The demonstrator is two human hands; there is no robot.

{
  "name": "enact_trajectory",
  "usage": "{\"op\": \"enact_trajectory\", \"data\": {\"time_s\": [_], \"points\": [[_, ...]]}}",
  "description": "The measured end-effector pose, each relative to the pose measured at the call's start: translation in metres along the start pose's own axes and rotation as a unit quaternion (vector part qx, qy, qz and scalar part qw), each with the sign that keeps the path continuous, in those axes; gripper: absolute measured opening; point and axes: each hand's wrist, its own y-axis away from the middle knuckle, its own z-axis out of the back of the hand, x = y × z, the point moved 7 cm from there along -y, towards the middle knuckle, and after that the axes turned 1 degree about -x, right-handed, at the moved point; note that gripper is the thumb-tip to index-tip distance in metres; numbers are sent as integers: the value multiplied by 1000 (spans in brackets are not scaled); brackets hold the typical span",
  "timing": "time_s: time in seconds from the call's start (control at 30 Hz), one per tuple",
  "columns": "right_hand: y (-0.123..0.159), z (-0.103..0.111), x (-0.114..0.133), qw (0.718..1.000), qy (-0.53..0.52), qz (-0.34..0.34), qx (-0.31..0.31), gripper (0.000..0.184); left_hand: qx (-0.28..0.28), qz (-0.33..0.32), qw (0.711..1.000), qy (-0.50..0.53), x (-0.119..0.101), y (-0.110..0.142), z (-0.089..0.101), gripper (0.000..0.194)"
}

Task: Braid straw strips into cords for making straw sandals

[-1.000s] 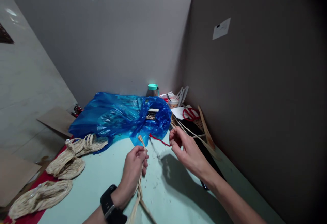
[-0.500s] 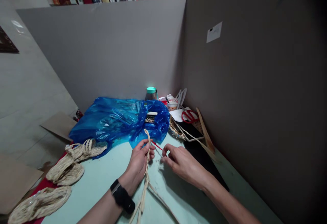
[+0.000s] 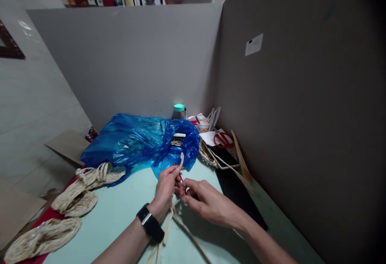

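My left hand (image 3: 166,187), a watch on its wrist, pinches a thin braid of pale straw (image 3: 181,158). A small loop of the braid rises above the fingers, and loose straw strands (image 3: 167,232) hang below toward me. A short piece of red string (image 3: 180,177) shows between the two hands, by the braid. My right hand (image 3: 206,200) is closed close against the left fingertips, with the red string at its fingers. The exact pinch is partly hidden.
Woven straw sandals (image 3: 75,195) lie on red cloth at the left. Behind the hands is a blue plastic bag (image 3: 129,139), with a green-lidded bottle (image 3: 179,110) beyond. Red-handled scissors (image 3: 223,140), a paper cup (image 3: 203,126) and a flat black object (image 3: 241,199) are at the right.
My right hand has moved left to meet my left hand, and the red string stretched between them is now mostly hidden. The left hand has turned slightly, and the braid's loop has shifted right.
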Motion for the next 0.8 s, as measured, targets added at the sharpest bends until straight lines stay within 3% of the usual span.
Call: {"op": "enact_trajectory", "data": {"time_s": [0.23, 0.5, 0.8], "points": [[-1, -12, 0, 1000, -1, 14, 7, 6, 8, 22, 1000, 0, 9, -4, 2, 20], [-4, -24, 3, 999, 22, 36, 31, 7, -27, 29, 999, 28, 6, -2, 2, 16], [-32, -13, 36, 996, 38, 48, 64, 3, 0, 12, 998, 61, 2, 9, 5, 21]]}}
